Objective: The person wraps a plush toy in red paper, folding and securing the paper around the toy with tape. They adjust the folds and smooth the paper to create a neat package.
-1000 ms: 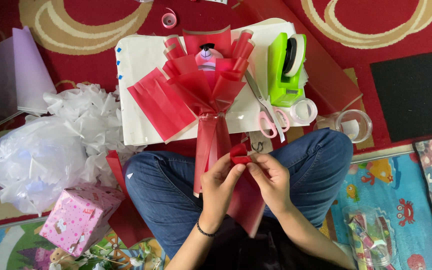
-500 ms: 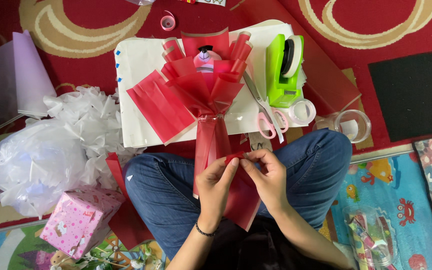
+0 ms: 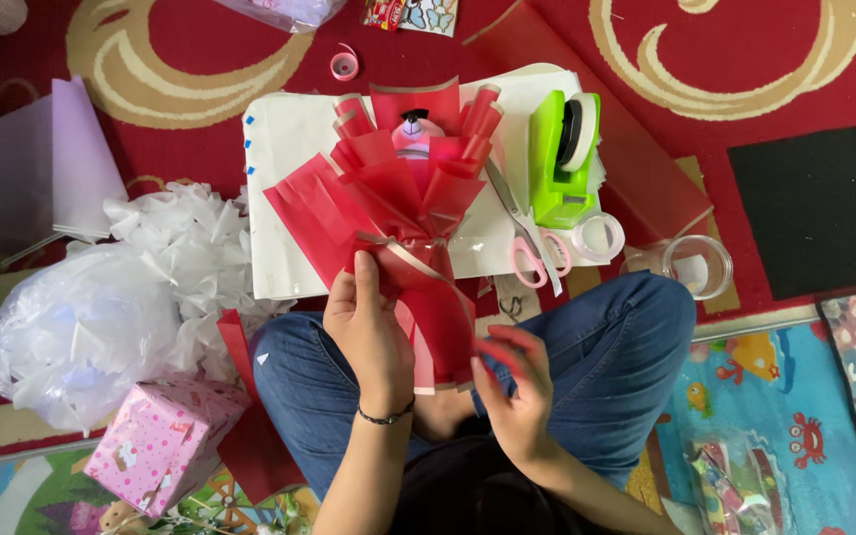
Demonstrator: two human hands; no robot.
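A red paper-wrapped bouquet (image 3: pixel 403 193) with a small pink figure at its top lies on a white board (image 3: pixel 289 178) over my lap. My left hand (image 3: pixel 374 332) grips its narrow stem just below the flared paper. A little lower and to the right, my right hand (image 3: pixel 512 381) pinches a small red strip beside the lower end of the stem wrap (image 3: pixel 448 327).
A green tape dispenser (image 3: pixel 565 159), pink-handled scissors (image 3: pixel 532 243) and clear tape rolls (image 3: pixel 598 236) sit at the board's right. White tissue (image 3: pixel 121 307) and a pink gift box (image 3: pixel 165 441) lie to the left. A purple sheet (image 3: pixel 61 168) lies at far left.
The bouquet has slid toward me. My left hand moved up onto the stem below the flare, and my right hand dropped lower and to the right with the red strip.
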